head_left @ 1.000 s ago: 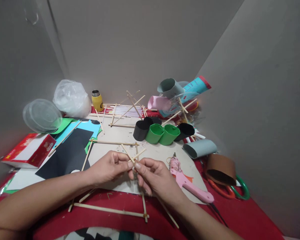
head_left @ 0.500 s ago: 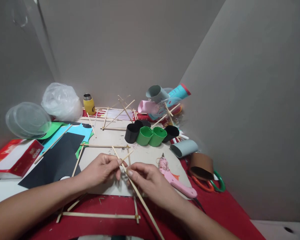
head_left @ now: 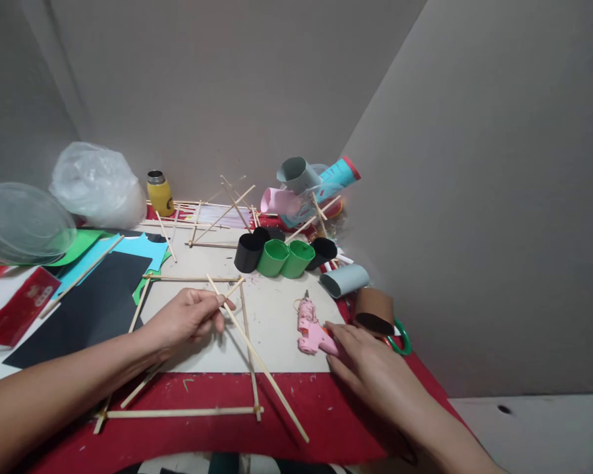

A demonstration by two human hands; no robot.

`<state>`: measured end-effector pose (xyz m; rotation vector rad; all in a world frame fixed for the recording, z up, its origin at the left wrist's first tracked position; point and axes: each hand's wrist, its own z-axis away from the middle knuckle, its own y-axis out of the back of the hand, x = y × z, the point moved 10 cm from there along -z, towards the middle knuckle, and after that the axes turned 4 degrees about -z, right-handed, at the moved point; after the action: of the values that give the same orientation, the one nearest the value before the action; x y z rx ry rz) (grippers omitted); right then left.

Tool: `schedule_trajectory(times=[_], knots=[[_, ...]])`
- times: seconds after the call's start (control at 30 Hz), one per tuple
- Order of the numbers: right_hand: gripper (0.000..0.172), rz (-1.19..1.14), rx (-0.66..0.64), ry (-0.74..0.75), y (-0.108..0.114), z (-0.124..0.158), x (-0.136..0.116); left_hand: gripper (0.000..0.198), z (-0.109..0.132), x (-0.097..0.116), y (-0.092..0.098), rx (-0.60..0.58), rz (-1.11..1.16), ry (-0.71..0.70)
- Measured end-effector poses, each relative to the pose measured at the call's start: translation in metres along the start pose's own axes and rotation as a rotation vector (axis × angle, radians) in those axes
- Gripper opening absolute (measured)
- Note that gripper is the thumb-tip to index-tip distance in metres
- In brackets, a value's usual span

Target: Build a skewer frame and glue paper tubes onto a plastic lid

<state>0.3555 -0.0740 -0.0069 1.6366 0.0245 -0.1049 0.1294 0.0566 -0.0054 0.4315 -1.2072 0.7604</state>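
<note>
My left hand [head_left: 192, 319] pinches two thin wooden sticks [head_left: 269, 375] where they cross, a long one slanting down to the right and a second one mostly hidden by the fingers. On the right, my right hand [head_left: 375, 368] has its fingers and thumb around the handle of a pink hot glue gun [head_left: 310, 334], which lies on the pale board with its nozzle pointing away. Beneath the held sticks lies a four-sided stick frame [head_left: 182, 413], joined at its corners and partly covered by my left forearm.
Black and green paper rings [head_left: 275, 257] stand at the board's back. A grey tube [head_left: 344, 281], a brown tube [head_left: 374, 309] and green-handled scissors [head_left: 404, 337] lie right. Coloured paper [head_left: 89, 296], a red box [head_left: 22, 309] and a plastic bag [head_left: 96, 184] occupy the left.
My right hand has let go of the crossed sticks and moved right to the glue gun's handle. My left hand still holds the sticks. The view has shifted slightly right.
</note>
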Motion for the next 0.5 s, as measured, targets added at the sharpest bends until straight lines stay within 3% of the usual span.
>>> schedule_trajectory(times=[0.33,0.5], knots=[[0.050,-0.017,-0.075,0.063,-0.012,-0.007,-0.008,0.037,-0.004,-0.012,0.000,-0.005,0.002,-0.005],[0.042,-0.151,0.070,-0.002,0.006,-0.001,0.000,0.038,-0.004,-0.014,-0.001,-0.013,0.033,-0.013]])
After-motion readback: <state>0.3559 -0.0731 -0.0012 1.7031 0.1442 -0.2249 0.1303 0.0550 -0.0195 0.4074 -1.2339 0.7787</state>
